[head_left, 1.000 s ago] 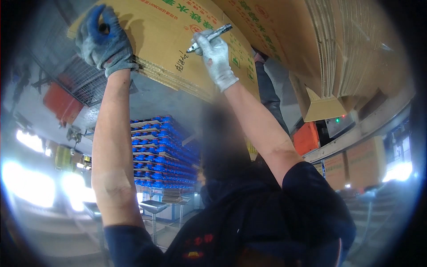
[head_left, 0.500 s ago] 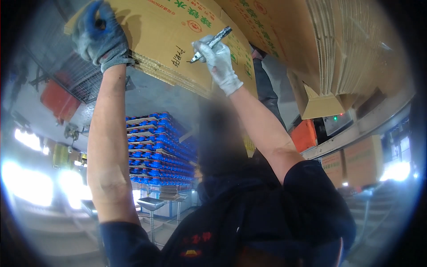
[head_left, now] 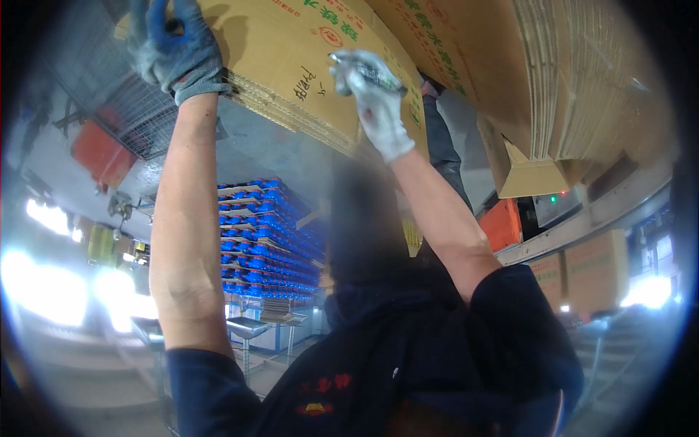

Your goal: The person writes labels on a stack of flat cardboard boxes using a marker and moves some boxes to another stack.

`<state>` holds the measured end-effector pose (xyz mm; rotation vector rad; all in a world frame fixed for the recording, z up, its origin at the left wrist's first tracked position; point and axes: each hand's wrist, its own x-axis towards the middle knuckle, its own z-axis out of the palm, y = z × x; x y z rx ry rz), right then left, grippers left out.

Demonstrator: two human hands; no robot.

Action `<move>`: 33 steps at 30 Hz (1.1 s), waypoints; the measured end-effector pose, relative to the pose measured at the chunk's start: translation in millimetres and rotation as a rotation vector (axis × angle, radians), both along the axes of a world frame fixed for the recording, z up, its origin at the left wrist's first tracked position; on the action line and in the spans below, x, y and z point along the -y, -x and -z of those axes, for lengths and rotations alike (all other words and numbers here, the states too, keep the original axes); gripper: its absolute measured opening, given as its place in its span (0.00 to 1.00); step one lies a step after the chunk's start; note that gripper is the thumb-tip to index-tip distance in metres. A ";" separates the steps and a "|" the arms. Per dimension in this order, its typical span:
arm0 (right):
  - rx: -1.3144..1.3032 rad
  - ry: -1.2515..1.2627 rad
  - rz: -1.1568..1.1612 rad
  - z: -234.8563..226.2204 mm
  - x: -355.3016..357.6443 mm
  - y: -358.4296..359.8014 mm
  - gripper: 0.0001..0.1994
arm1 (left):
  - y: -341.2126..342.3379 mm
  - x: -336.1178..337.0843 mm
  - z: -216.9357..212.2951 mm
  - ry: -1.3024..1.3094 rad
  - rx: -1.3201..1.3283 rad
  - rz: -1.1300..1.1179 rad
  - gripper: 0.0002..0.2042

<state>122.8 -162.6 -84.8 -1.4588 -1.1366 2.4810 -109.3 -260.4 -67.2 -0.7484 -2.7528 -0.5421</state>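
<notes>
A stack of flattened brown cardboard cartons (head_left: 269, 54) slants across the top, printed in green and red with black handwriting near its lower edge. My left hand (head_left: 171, 54), in a grey-and-blue glove, rests against the stack's left end. Its fingers curl toward the thumb in a loop; whatever they pinch, if anything, is hidden. My right hand (head_left: 375, 102), in a whitish glove, grips a silvery marker pen (head_left: 386, 79) above the cardboard, right of the handwriting. The pen's tip points left and appears off the surface.
More folded cartons (head_left: 546, 80) stand upright at the right. Blue parts are piled in layers (head_left: 262, 240) below, between my arms. A wire rack (head_left: 131, 120) and a red object (head_left: 102, 153) are at the left. An orange panel (head_left: 501, 226) stands below the right cartons.
My right hand has moved right and slightly up with the marker pen, its tip off the writing. Another small black mark shows beside the handwriting. My left hand keeps its place on the stack.
</notes>
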 end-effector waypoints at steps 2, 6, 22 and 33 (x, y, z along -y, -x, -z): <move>-0.275 -0.320 -0.185 -16.4 -1.9 -12.9 0.09 | -5.6 -2.5 -2.3 -0.117 0.017 -0.046 0.13; -0.286 -0.963 -0.689 -22.2 -42.5 -13.6 0.13 | -13.7 -10.6 -3.4 -0.237 0.009 -0.048 0.16; 0.003 0.306 -0.007 8.9 20.9 18.4 0.05 | -8.3 -6.6 2.0 -0.043 0.009 -0.077 0.13; -0.004 0.335 0.005 10.8 22.3 19.1 0.05 | -3.3 -2.5 2.9 -0.025 0.014 -0.086 0.12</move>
